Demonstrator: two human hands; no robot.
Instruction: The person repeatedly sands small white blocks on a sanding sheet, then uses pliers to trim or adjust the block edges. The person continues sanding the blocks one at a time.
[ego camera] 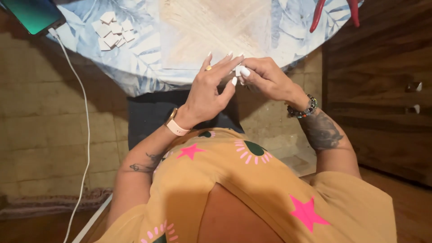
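Status: your right hand has a pinch grip on one small white piece, thumb and fingertips closed on it, held just over the near edge of the counter. Your left hand is right against it, fingers spread and mostly straight, thumb tip at the piece; can't tell if that grip bears any load. What exactly you're doing to the piece is hidden by your fingers.

Progress, my read: one piece in hand, not finished. A pile of similar white squares sits well apart at the far left of the counter, near the phone and its white cable. Whether that pile is done or waiting, can't tell. Red-handled pliers at the far right, untouched.
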